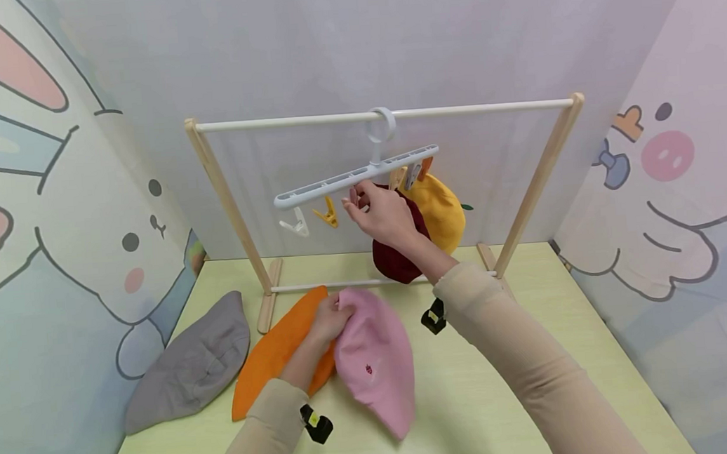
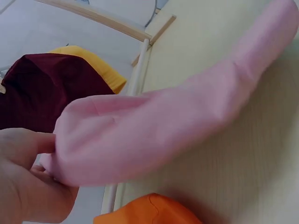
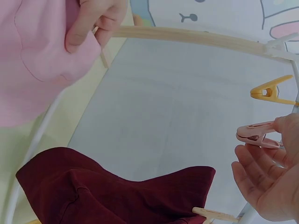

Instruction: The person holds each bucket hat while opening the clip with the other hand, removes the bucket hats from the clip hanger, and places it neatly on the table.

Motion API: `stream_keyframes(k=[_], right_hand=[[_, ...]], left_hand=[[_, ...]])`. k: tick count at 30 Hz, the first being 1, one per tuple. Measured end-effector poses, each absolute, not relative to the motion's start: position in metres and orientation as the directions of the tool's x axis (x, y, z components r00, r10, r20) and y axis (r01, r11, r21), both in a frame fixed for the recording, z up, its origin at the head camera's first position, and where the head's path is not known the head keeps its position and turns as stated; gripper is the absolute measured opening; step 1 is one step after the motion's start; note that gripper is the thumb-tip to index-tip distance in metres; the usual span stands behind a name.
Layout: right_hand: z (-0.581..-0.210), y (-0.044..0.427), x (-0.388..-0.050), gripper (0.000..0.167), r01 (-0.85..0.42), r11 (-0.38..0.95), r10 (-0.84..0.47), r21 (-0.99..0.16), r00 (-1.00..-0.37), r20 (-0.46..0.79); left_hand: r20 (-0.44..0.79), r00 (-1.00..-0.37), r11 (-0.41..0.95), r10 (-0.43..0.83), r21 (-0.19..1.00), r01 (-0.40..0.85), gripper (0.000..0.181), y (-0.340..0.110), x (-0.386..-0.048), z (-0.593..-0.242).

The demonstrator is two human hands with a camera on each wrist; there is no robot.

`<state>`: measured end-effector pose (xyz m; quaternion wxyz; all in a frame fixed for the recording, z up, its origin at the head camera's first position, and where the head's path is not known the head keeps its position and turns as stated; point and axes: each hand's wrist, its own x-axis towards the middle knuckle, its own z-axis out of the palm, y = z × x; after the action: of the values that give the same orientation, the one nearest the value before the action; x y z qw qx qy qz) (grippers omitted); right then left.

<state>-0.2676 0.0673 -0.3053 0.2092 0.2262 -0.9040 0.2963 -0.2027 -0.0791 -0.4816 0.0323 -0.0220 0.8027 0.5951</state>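
My left hand (image 1: 332,319) pinches the edge of a pink bucket hat (image 1: 380,370), which hangs down folded and has a small strawberry mark. Up at the white clip hanger (image 1: 335,184), my right hand (image 1: 389,218) holds a pink clothespin (image 3: 256,134) between thumb and fingers. In the right wrist view, nothing shows between that clothespin's jaws. A burgundy hat (image 3: 117,196) hangs close by from a pale clip (image 3: 212,214). Behind it is a yellow hat (image 1: 443,211) with a green leaf. Left along the hanger dangle a yellow clothespin (image 1: 327,214) and a white clothespin (image 1: 297,223).
The hanger hooks over the white rod (image 1: 488,108) of a wooden-legged rack (image 1: 228,194). On the pale table (image 1: 515,399) lie an orange hat (image 1: 271,360) and, farther left, a grey hat (image 1: 192,365). Printed cloth walls (image 1: 116,223) enclose the sides and back.
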Motion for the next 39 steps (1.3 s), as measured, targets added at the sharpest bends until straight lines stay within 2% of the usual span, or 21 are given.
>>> stream_keyframes(k=[5, 7, 16, 20, 25, 33, 36, 39], right_hand=[[-0.305, 0.067, -0.268, 0.022, -0.533, 0.722, -0.290, -0.440, -0.811, 0.507], [-0.305, 0.068, -0.268, 0.023, -0.531, 0.725, -0.289, -0.439, -0.812, 0.506], [-0.305, 0.067, -0.269, 0.024, -0.521, 0.725, -0.277, -0.450, -0.819, 0.502], [-0.305, 0.067, -0.268, 0.024, -0.520, 0.725, -0.277, -0.452, -0.820, 0.500], [-0.304, 0.067, -0.268, 0.023, -0.517, 0.727, -0.273, -0.451, -0.821, 0.502], [-0.304, 0.067, -0.268, 0.024, -0.510, 0.735, -0.271, -0.447, -0.825, 0.495], [-0.304, 0.067, -0.268, 0.024, -0.509, 0.735, -0.274, -0.448, -0.827, 0.491], [-0.304, 0.067, -0.267, 0.025, -0.512, 0.731, -0.275, -0.451, -0.826, 0.493]], left_hand=[[0.003, -0.999, 0.513, -0.033, 0.858, -0.015, 0.017, -0.083, -0.202, -0.490], [0.002, -0.998, 0.591, -0.062, 0.806, -0.035, 0.015, -0.085, -0.200, -0.492], [-0.065, -0.987, 0.815, -0.144, 0.559, -0.156, 0.038, -0.086, -0.194, -0.492], [-0.071, -0.987, 0.842, -0.147, 0.514, -0.163, 0.044, -0.084, -0.195, -0.499], [-0.060, -0.985, 0.823, -0.159, 0.544, -0.166, 0.046, -0.077, -0.194, -0.503], [-0.003, -0.984, 0.809, -0.180, 0.569, -0.149, 0.034, -0.068, -0.194, -0.509], [0.024, -0.985, 0.830, -0.171, 0.543, -0.130, 0.027, -0.067, -0.196, -0.516], [0.041, -0.985, 0.847, -0.170, 0.517, -0.125, 0.028, -0.068, -0.198, -0.522]])
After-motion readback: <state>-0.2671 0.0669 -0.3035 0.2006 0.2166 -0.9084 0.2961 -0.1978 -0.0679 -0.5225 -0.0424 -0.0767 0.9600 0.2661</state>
